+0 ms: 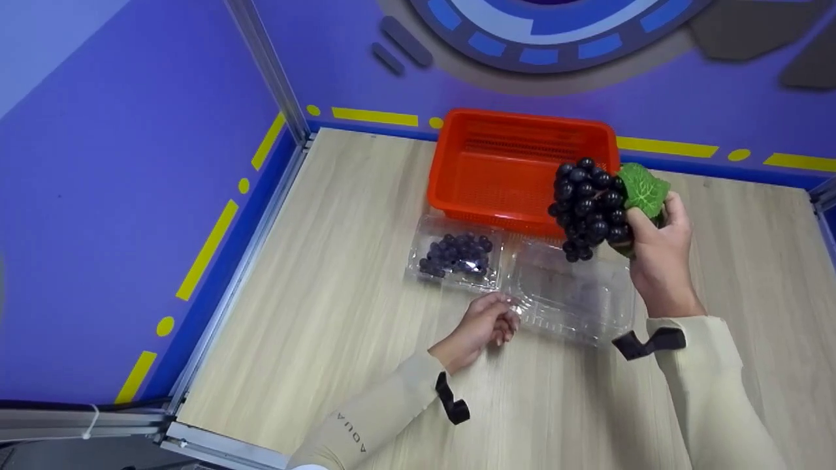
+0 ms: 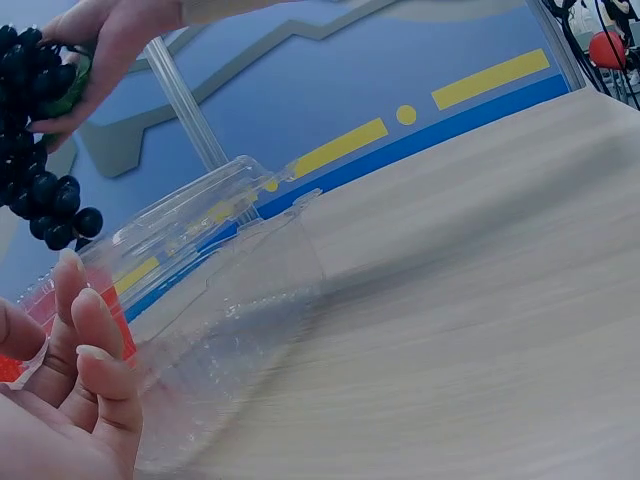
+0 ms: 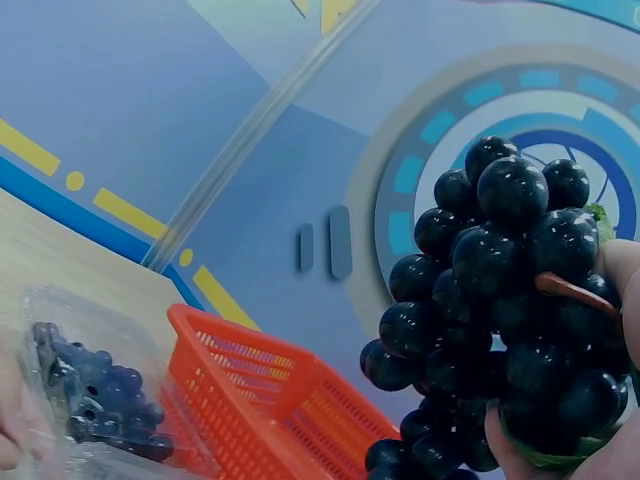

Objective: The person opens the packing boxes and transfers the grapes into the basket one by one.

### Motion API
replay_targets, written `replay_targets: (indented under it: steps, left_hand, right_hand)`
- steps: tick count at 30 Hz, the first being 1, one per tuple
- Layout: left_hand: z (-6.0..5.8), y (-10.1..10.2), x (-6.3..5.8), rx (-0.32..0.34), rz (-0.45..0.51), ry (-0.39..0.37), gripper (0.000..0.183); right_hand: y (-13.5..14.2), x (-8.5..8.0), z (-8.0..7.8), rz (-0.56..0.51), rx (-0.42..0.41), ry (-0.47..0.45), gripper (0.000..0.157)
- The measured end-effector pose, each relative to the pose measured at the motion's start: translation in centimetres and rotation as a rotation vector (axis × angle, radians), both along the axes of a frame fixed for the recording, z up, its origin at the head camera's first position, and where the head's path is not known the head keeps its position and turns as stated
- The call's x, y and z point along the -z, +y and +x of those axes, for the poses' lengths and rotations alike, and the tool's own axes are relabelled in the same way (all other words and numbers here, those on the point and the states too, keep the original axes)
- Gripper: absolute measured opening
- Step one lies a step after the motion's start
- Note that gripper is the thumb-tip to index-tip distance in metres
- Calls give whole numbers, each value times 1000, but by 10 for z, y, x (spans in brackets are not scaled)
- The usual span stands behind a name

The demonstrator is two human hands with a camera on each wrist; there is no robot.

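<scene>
My right hand [image 1: 663, 258] grips a bunch of black grapes [image 1: 584, 202] by its stem end, beside a green leaf [image 1: 643, 189]. The bunch hangs above the table, over the basket's near right corner and the clear box. An open clear plastic clamshell box [image 1: 575, 294] lies flat on the table. A smaller bunch of dark grapes [image 1: 457, 254] rests in its left half; the right half holds nothing. My left hand [image 1: 480, 329] pinches the box's near edge by the fold, other fingers loosely curled. In the left wrist view, the thumb's contact is partly hidden.
An empty red plastic basket [image 1: 441, 163] stands behind the clamshell box, close to the back wall. Blue-purple panels [image 1: 163, 163] with yellow marks border the wooden table [image 1: 313, 294] at the left and back.
</scene>
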State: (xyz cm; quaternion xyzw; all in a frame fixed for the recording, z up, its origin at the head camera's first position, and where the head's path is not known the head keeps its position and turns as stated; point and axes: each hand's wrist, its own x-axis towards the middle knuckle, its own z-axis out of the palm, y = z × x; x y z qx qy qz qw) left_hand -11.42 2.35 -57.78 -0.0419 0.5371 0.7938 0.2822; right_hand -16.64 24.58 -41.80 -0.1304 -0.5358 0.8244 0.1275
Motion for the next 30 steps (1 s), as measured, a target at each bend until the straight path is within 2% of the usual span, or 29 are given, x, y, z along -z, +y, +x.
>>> replay_targets:
  steps: [10,16,24,30]
  left_hand:
    - [1,0,0,-4,10,0,21]
    - [1,-1,0,-2,2,-2,26]
    - [0,0,2,-2,2,0,24]
    - [-1,-2,1,10,-1,-19,26]
  right_hand:
    - [-4,-9,-36,-111,58,193,31]
    - [-6,0,-54,-121,84,234,30]
    - [-10,19,-71,-6,103,146,30]
    - [-14,26,-72,143,81,-25,29]
